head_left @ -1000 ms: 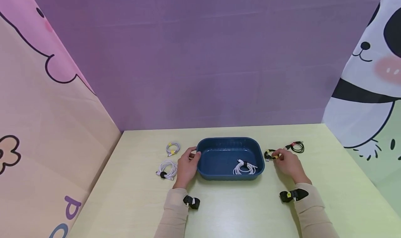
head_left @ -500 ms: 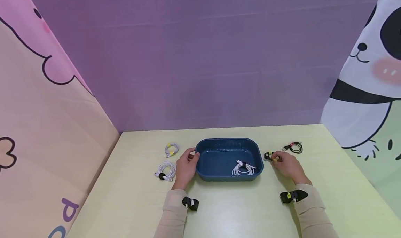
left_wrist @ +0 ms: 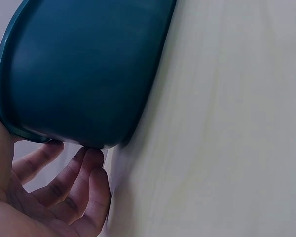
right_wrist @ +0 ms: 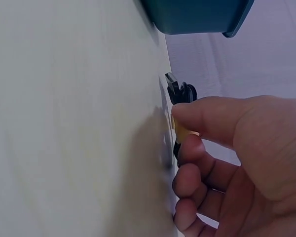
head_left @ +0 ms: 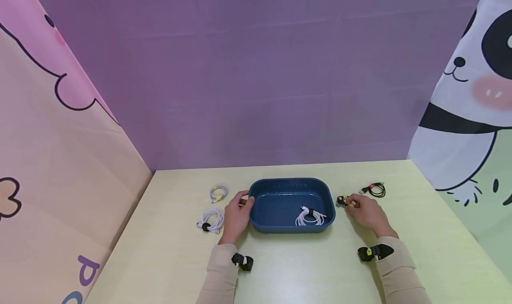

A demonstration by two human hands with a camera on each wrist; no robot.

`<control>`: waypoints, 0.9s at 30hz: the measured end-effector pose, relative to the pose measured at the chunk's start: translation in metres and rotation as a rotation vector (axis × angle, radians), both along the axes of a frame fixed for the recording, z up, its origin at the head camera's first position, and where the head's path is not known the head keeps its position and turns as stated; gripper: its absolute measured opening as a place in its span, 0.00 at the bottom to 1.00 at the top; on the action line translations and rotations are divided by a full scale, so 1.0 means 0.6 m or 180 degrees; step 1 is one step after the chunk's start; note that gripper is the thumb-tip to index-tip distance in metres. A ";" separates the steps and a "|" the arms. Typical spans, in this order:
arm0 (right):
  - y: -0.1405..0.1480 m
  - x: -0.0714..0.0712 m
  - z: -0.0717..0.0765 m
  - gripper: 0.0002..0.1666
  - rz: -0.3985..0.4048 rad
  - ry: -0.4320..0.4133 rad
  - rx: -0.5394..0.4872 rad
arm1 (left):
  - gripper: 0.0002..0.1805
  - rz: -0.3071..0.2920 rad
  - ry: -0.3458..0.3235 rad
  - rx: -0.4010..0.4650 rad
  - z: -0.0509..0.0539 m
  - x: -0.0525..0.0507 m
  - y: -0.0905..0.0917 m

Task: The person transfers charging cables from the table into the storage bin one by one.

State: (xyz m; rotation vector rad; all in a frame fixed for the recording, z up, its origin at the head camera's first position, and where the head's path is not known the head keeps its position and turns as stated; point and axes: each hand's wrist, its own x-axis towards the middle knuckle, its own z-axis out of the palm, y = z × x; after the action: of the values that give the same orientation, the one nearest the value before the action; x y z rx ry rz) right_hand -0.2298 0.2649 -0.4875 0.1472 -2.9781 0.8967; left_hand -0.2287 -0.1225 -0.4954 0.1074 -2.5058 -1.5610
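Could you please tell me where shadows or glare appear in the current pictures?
Head view: pale glare on the table in front of the blue tray; left wrist: faint sheen on the tray's side, shadow beside it; right wrist: soft shadow beside the right hand.

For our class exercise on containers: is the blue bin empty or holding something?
The blue bin holds something: one coiled white cable lies inside, toward its near right corner.
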 end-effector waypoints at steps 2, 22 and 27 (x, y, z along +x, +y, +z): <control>0.000 0.000 0.001 0.06 0.0002 0.0029 -0.0014 | 0.17 -0.0007 0.0015 -0.0003 -0.001 0.000 -0.001; -0.004 0.006 0.012 0.06 -0.0043 0.0091 -0.0067 | 0.17 -0.0020 0.0031 0.0028 -0.003 0.000 0.001; -0.008 0.006 0.018 0.05 -0.0027 0.0178 -0.0072 | 0.17 -0.0008 0.0023 0.0044 -0.004 -0.001 0.000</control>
State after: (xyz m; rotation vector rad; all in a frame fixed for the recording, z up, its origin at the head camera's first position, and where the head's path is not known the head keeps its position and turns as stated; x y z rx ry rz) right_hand -0.2261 0.2602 -0.4768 0.1561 -2.9142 0.9093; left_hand -0.2292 -0.1228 -0.4977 0.1007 -2.4910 -1.5769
